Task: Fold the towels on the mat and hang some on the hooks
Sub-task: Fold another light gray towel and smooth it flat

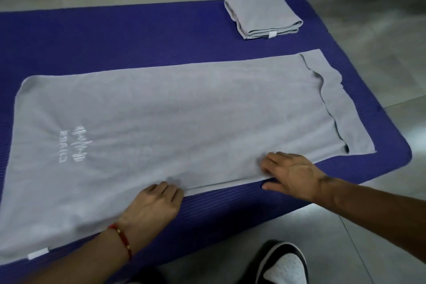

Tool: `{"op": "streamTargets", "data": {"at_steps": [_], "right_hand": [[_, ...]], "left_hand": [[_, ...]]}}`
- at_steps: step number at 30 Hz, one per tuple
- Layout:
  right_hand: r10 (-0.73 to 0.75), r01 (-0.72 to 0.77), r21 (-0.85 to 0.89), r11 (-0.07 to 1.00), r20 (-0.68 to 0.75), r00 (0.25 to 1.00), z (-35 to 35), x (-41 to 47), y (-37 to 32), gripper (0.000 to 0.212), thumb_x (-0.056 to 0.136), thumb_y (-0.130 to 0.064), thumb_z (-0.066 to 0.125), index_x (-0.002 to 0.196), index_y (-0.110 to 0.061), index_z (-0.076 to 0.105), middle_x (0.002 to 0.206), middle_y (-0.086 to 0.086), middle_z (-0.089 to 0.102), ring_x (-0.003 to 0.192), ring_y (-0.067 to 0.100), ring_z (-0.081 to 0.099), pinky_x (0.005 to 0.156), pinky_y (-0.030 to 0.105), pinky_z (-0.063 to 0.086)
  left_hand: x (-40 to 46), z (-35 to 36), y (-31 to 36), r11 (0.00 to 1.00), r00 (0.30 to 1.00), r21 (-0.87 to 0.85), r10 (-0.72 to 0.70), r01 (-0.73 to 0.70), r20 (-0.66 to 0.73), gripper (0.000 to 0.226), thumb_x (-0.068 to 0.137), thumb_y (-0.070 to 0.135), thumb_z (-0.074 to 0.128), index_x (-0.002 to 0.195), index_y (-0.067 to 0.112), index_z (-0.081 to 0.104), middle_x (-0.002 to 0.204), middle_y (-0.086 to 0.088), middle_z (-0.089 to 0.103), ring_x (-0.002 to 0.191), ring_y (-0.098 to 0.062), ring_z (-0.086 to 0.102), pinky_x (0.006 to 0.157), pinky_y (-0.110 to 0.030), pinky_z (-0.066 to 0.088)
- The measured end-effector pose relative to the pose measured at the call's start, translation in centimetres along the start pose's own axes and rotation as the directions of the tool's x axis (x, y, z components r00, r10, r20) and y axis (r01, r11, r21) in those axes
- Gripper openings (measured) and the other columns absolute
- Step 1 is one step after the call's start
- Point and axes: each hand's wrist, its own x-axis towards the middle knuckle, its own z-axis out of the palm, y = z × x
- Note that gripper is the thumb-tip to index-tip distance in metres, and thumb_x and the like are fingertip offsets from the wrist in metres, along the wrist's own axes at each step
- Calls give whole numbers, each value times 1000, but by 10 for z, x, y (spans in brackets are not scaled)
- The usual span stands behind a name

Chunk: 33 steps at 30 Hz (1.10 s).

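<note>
Two towels lie on the purple mat [115, 37]. My left hand [153, 203] rests on the near edge of the spread grey towel [184, 110], fingers bent, knuckles up, tips tucked at the hem; whether they pinch it I cannot tell. My right hand [290, 172] lies flat just right of them, fingers straight and together, thumb on the mat. Well beyond my fingertips sits the folded towel [262, 15].

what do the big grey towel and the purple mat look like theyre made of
The towel looks like soft matte cloth, perhaps microfibre: it lies limp, with a wavy folded end and a stitched white logo. The mat looks like matte foam or rubber: fine ridges run along it and its corners are rounded.
</note>
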Motion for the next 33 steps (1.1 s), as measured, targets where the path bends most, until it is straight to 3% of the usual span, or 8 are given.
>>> {"op": "streamTargets", "data": {"at_steps": [6, 10, 21, 24, 26, 29, 31, 33], "right_hand": [[-94, 89, -65, 994, -89, 992, 8, 21, -8, 37, 74, -19, 82, 103, -17, 59, 86, 2, 64, 69, 26, 64, 62, 35, 56], [-78, 68, -150, 986, -64, 995, 4, 22, -10, 69, 53, -3, 83, 112, -13, 50, 89, 6, 63, 64, 25, 62, 52, 33, 51], [-34, 41, -84, 996, 90, 995, 9, -22, -8, 54, 70, -19, 59, 124, -11, 67, 115, 9, 69, 96, 27, 70, 82, 40, 59], [219, -209, -86, 974, 130, 967, -6, -39, 6, 39, 84, -35, 49, 112, -16, 69, 106, 4, 70, 89, 23, 67, 87, 44, 52], [585, -585, -40, 810, 105, 804, -17, -51, 24, 29, 91, -44, 45, 98, -22, 61, 92, -3, 62, 83, 20, 61, 87, 46, 49], [961, -964, 104, 244, 106, 254, -17, -68, 67, 37, 98, -49, 46, 105, -14, 57, 101, 7, 58, 90, 28, 58, 92, 53, 49], [968, -977, 160, -139, 231, -100, -11, -80, 95, 60, 98, -55, 40, 120, -3, 56, 119, 21, 60, 105, 40, 59, 98, 57, 47], [894, -890, 259, -375, 355, -273, -4, -88, 112, 66, 98, -54, 43, 129, 3, 52, 125, 26, 59, 109, 45, 59, 98, 56, 49]], "left_hand": [[-1, -9, -2, 990, 990, -29, -137, 138, 42, 36, 51, -1, 84, 78, 14, 67, 75, -5, 59, 66, -26, 58, 55, -34, 52], [4, -9, 2, 991, 989, -15, -137, 136, -63, 8, 75, 7, 57, 76, 15, 60, 73, -6, 52, 64, -25, 49, 56, -37, 47], [-7, -9, 3, 998, 981, -57, 27, -17, 191, 14, 82, 32, 53, 82, 23, 64, 86, 2, 61, 79, -20, 59, 73, -35, 54], [5, -19, -1, 979, 983, -175, -75, 105, 170, 17, 81, 34, 51, 71, 27, 61, 87, 3, 60, 83, -20, 60, 72, -33, 54], [24, -26, -10, 984, 986, -161, -56, 82, 155, 18, 82, 37, 49, 73, 28, 62, 92, 4, 59, 83, -20, 59, 68, -32, 52], [63, -30, -29, 996, 986, -83, 41, -28, 159, 31, 85, 40, 47, 96, 25, 71, 110, -1, 64, 98, -24, 62, 75, -36, 54], [92, -29, -40, 996, 980, -23, 84, -82, 182, 43, 86, 44, 43, 110, 23, 73, 125, -8, 65, 110, -30, 62, 83, -41, 56], [124, -25, -45, 994, 960, 31, 93, -105, 263, 51, 87, 48, 40, 118, 23, 72, 132, -12, 64, 118, -34, 62, 90, -46, 54]]}}
